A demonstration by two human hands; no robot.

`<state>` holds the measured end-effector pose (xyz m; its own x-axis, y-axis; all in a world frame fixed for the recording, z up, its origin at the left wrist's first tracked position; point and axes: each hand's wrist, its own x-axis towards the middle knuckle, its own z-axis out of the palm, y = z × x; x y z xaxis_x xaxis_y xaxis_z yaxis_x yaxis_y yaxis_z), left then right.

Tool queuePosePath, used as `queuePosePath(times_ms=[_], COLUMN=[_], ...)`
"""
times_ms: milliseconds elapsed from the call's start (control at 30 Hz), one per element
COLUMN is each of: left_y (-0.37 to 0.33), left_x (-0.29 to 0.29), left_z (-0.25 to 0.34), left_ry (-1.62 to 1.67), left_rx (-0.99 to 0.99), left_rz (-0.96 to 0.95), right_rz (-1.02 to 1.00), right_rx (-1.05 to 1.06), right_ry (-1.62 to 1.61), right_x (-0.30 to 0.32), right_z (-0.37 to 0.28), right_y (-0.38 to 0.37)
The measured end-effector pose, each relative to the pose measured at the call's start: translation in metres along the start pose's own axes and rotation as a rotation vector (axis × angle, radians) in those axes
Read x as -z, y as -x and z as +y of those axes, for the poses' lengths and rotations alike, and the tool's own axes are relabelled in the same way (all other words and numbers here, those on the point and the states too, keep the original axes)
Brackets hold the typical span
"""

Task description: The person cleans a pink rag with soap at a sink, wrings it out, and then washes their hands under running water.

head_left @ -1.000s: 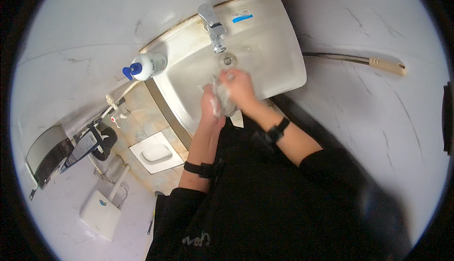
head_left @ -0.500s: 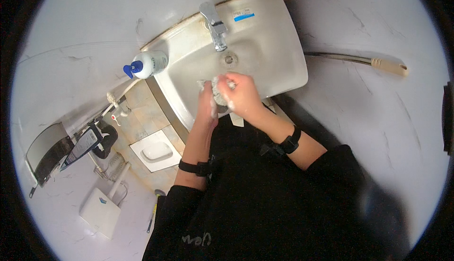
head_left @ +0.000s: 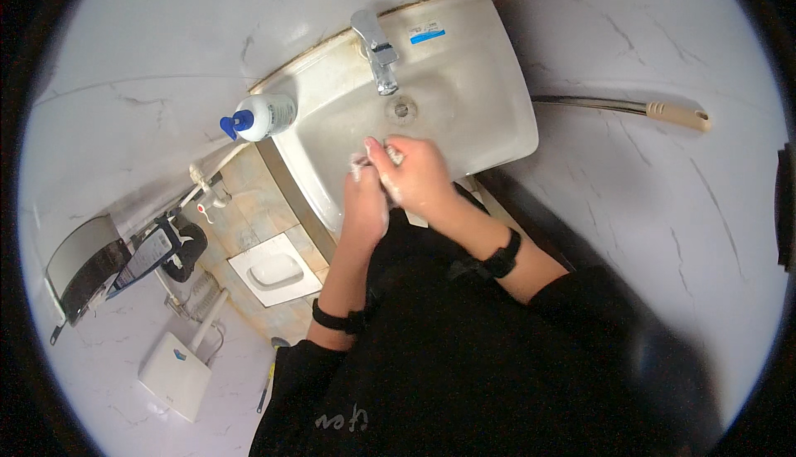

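Note:
My left hand (head_left: 366, 202) and my right hand (head_left: 419, 177) are pressed together over the near part of a white washbasin (head_left: 485, 109). Both are closed on a bunched, light grey cloth (head_left: 395, 155), most of which is hidden by my fingers. White suds cling to the skin and the cloth. Beyond them lies the round drain (head_left: 402, 110), below a chrome tap (head_left: 375, 53). No water stream shows from its spout.
On the basin's left rim stands a white pump bottle (head_left: 272, 116) with a blue head. A beige-handled tool (head_left: 678, 116) sticks out past the right side. Down at left are a squat toilet (head_left: 275, 270), a wall valve (head_left: 207, 192) and a white cistern (head_left: 174, 376).
My hands have closed in tighter, and less of the cloth shows between them. The left fingers have curled inward, while my right hand has shifted slightly down.

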<state>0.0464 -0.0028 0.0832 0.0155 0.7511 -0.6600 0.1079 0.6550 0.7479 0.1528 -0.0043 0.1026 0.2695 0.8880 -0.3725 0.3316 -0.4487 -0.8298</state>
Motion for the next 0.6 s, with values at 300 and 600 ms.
queuePosePath(times_ms=[300, 600], left_y=[-0.033, -0.03], left_x=[0.028, 0.019], left_z=[-0.003, 0.004], left_ry=[0.591, 0.602], left_rx=[0.245, 0.084], left_rz=[-0.021, 0.063], right_rz=[-0.054, 0.046], right_rx=[0.082, 0.149], right_ry=[-0.132, -0.237], right_x=[-0.018, -0.031], right_z=[0.009, 0.016], right_y=[0.002, 0.011])
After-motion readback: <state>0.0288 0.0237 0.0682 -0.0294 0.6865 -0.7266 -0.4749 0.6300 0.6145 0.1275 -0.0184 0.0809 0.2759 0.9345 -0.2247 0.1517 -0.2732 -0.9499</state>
